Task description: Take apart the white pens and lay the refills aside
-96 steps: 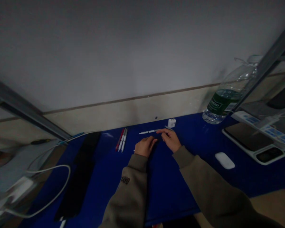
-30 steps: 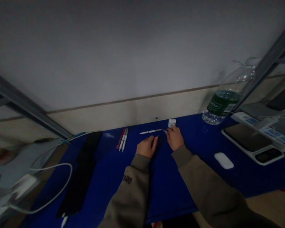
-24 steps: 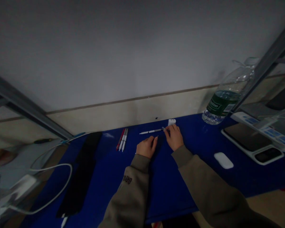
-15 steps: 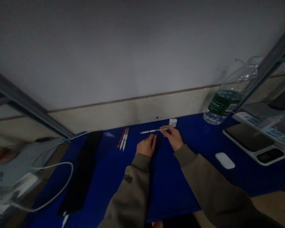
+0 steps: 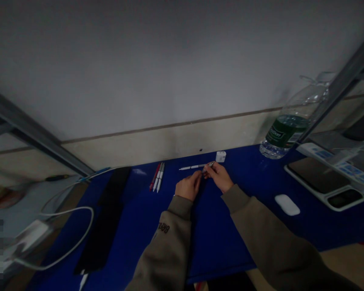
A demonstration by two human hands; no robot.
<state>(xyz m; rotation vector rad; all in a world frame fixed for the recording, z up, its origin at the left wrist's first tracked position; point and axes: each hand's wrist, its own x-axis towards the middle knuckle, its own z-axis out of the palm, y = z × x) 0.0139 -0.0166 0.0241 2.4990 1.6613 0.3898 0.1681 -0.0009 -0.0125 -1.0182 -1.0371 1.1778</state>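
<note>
My left hand [image 5: 188, 186] is closed, its thumb and fingers pinched together over the blue desk mat; what they hold is mostly hidden. My right hand [image 5: 219, 177] is also closed, gripping a slim, pale pen part [image 5: 211, 164] that slants down toward the left fingertips. The two hands nearly meet there. Just behind them a white-and-grey pen [image 5: 190, 167] lies crosswise on the mat, its right end hidden by the right fingers. Left of the hands, a red pen [image 5: 155, 178] and two white-and-grey pens [image 5: 160, 178] lie side by side.
A small white block [image 5: 221, 157] stands behind my right hand. To the right are a white mouse-shaped case [image 5: 287, 205], a digital scale [image 5: 321, 178] and a large water bottle [image 5: 286, 129]. A black strip [image 5: 103, 230] and white cable [image 5: 92, 226] lie left. A wall [image 5: 170, 139] bounds the back.
My right fingers have come slightly left and down toward my left hand. The pen part in them now slants to the left fingertips. The lying pens have not moved.
</note>
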